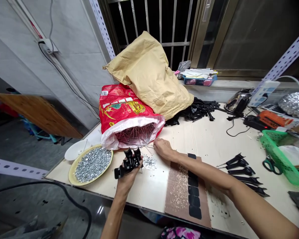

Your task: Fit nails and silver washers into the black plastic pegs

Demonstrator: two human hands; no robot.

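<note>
Cluttered workshop bench (214,139) by a barred window. Left hand (126,179) is closed around a black plastic part (129,162), held upright just off the near-left edge. Right hand (164,150) rests fingers-down on the bench at the right corner of the red bag (119,109) mouth; can't tell if it pinches anything. Steel pins (137,134) fill the bag, long axis running far-to-near, ends facing the hands. The bag mouth is just far of the left hand, but the right hand is nearer. A loose pile of washers (149,162) lies between the hands and a plate of washers (92,165) to the left. Finished black parts (241,171) are lined up on the right.
</note>
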